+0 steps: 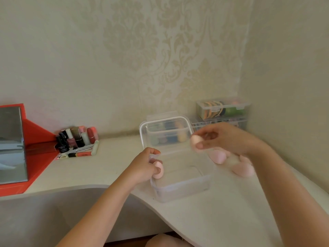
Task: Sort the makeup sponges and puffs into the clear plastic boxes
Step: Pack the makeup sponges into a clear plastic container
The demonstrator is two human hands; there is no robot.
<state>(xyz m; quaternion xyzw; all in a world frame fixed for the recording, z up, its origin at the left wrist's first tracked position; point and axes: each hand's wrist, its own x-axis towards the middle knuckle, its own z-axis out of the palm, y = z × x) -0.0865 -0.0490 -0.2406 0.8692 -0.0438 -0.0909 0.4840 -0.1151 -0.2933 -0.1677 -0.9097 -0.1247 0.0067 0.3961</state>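
pink sponges [216, 156], red stand [38, 139] — damask wallpaper [160, 50]

Bare forearms [99, 207], bare left grip [142, 166], right grip [227, 138]

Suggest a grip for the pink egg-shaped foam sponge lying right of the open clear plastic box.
Probably pinch the pink egg-shaped foam sponge across its fat rounded end, from above: clear plastic box left, second sponge right crowd the sides.

The clear plastic box [179, 186] looks glossy and smooth; the pale desk [222, 211] is matt.
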